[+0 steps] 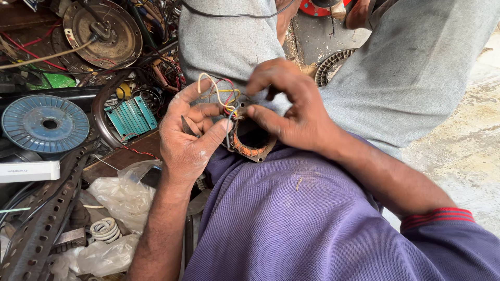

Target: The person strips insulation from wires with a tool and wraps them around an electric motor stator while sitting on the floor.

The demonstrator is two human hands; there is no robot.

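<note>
The left hand (188,136) grips a round metal stator ring with orange copper windings (251,147) on the lap, thumb pressing its rim. The right hand (289,110), at 3 o'clock of the left one, pinches the bundle of yellow, red and white thin wires (221,93) at the ring's 11 o'clock. A blue round plastic disc (45,123) lies well apart at 9 o'clock.

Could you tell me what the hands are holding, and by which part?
Both hands, left and right, hold a copper-wound motor coil by its upper rim, fingers among its coloured wires.
</note>
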